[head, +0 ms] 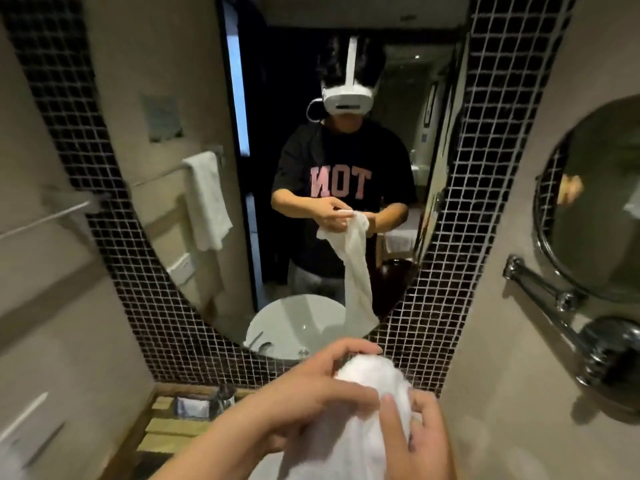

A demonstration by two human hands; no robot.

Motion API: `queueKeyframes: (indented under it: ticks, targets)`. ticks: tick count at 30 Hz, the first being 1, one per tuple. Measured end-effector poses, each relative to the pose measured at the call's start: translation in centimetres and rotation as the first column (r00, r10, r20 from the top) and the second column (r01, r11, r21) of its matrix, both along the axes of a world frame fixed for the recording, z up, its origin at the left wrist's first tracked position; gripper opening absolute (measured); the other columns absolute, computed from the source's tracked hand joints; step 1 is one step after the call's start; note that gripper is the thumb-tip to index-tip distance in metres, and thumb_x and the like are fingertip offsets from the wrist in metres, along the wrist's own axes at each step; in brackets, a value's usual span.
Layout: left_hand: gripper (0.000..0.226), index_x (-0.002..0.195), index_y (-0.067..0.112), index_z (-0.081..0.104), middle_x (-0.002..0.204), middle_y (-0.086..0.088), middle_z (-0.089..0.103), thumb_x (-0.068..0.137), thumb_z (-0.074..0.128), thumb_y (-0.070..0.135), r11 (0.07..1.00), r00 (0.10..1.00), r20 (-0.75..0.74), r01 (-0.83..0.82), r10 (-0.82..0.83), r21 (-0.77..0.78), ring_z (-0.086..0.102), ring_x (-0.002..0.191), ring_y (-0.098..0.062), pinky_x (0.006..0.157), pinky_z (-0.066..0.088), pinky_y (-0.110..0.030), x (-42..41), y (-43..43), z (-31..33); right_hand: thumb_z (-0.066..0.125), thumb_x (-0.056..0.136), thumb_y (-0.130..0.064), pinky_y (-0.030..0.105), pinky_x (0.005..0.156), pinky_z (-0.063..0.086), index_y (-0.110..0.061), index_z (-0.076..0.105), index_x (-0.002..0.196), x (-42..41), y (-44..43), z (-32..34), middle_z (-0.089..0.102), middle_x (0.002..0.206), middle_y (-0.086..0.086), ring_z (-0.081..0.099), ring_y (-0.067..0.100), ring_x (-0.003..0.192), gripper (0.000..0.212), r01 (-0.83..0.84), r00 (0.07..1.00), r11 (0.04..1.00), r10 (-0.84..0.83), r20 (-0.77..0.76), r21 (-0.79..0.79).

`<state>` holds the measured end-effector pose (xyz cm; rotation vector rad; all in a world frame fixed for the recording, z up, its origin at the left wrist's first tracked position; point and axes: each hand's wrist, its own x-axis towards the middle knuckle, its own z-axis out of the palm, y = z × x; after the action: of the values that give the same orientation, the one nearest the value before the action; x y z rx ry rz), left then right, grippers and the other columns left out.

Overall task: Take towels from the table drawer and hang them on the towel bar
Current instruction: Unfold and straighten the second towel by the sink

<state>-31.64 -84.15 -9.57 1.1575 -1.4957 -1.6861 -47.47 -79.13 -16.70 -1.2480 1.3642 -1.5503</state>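
Both hands grasp the task item at bottom centre of the frame. The left hand (304, 389) curls its fingers over the bunched top of the white towel (367, 379), and the right hand (420, 441) grips it from the right, thumb on the cloth. The towel is held in the air in front of the mosaic wall (485, 168); its lower part is cut off by the bottom edge.

At lower left, a slatted wooden shelf (166, 427) carries small items too blurred to identify. The wall is dark small-square tile with pale grout, set around a large round mirror (166, 81). The mirror reflects a second white towel (206, 199) hung on a bar and a smooth white basin (294, 323).

A chrome towel bar (45, 218) at the left edge is blurred. At right, a chrome-rimmed small mirror (602, 202) is partly cut off.
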Motion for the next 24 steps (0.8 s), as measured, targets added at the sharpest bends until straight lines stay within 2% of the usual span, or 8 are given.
queueKeyframes:
  ticks: [2,4,7,9,12,16,21,24]
  targets:
    - [0.069,0.139,0.050,0.054,0.139,0.017,0.062,0.087,0.078,0.013,0.985,0.998,-0.064,-0.005,-0.006,-0.172,0.058,0.129,-0.005,0.102,0.048,-0.021,2.2,0.6,3.6,0.066,0.069,-0.070,0.040,0.063,0.057,-0.037,0.058,0.092,1.7,-0.5,4.7,0.071,0.062,0.013,0.069,0.034,0.059,0.041,-0.049,0.998,0.998,0.050,0.038,-0.033]
    - [0.075,0.144,0.052,0.049,0.148,0.015,0.055,0.085,0.077,0.015,0.957,0.983,-0.176,-0.006,-0.047,-0.290,0.050,0.140,-0.010,0.110,0.043,-0.027,4.4,1.1,6.7,0.077,0.078,-0.055,0.055,0.073,0.062,-0.040,0.056,0.105,3.3,-0.9,8.6,0.078,0.079,0.012,0.075,0.036,0.073,0.037,-0.108,0.981,0.987,0.124,0.147,-0.115]
    - [0.082,0.150,0.034,0.047,0.159,-0.005,0.044,0.081,0.076,0.001,0.956,0.815,-0.553,0.002,-0.172,-0.295,0.042,0.146,-0.031,0.118,0.037,-0.051,7.2,2.0,9.8,0.079,0.075,-0.016,0.041,0.080,0.064,-0.044,0.044,0.124,4.6,-1.0,13.0,0.076,0.110,0.006,0.077,0.020,0.096,0.067,-0.185,0.951,0.939,0.245,0.189,-0.289]
    - [0.089,0.150,0.028,0.048,0.162,-0.007,0.039,0.073,0.083,0.001,0.929,0.721,-0.658,-0.054,-0.217,-0.366,0.037,0.149,-0.032,0.122,0.026,-0.057,8.2,2.7,11.4,0.074,0.084,0.001,0.041,0.088,0.062,-0.055,0.038,0.126,5.6,-1.3,15.5,0.074,0.120,0.005,0.074,0.021,0.106,0.078,-0.239,0.944,0.895,0.305,0.126,-0.376]
    - [0.094,0.139,0.040,0.059,0.158,0.004,0.045,0.056,0.096,0.016,0.855,0.757,-0.639,-0.237,-0.135,-0.461,0.043,0.145,-0.030,0.118,0.030,-0.059,9.4,3.2,13.7,0.070,0.090,0.004,0.050,0.094,0.058,-0.057,0.046,0.129,7.3,-2.0,18.1,0.072,0.124,0.004,0.071,0.026,0.113,0.076,-0.360,0.915,0.835,0.403,0.018,-0.415]
    - [0.093,0.143,0.038,0.052,0.157,0.006,0.046,0.064,0.095,0.015,0.752,0.837,-0.526,-0.248,-0.151,-0.610,0.048,0.142,-0.025,0.105,0.052,-0.041,10.7,3.7,15.6,0.067,0.091,0.005,0.049,0.097,0.057,-0.049,0.060,0.129,9.8,-3.1,20.1,0.070,0.128,-0.002,0.068,0.023,0.119,0.067,-0.451,0.883,0.779,0.462,-0.087,-0.435]
    - [0.089,0.145,0.031,0.044,0.161,0.003,0.035,0.077,0.071,-0.019,0.449,0.968,-0.246,-0.238,0.042,-0.861,0.041,0.147,-0.022,0.111,0.046,-0.038,12.3,3.7,16.3,0.064,0.083,0.014,0.045,0.095,0.059,-0.038,0.061,0.129,11.5,-4.1,22.0,0.072,0.120,-0.004,0.070,0.019,0.113,0.070,-0.463,0.878,0.731,0.453,-0.151,-0.502]
    - [0.073,0.129,0.035,0.060,0.158,0.014,0.042,0.078,0.054,-0.017,0.387,0.941,-0.309,-0.337,0.134,-0.858,0.044,0.145,-0.019,0.108,0.049,-0.046,13.3,3.5,17.0,0.065,0.081,0.021,0.041,0.094,0.060,-0.038,0.058,0.132,12.4,-4.8,22.9,0.066,0.121,-0.020,0.066,0.016,0.119,0.077,-0.465,0.881,0.704,0.428,-0.202,-0.536]
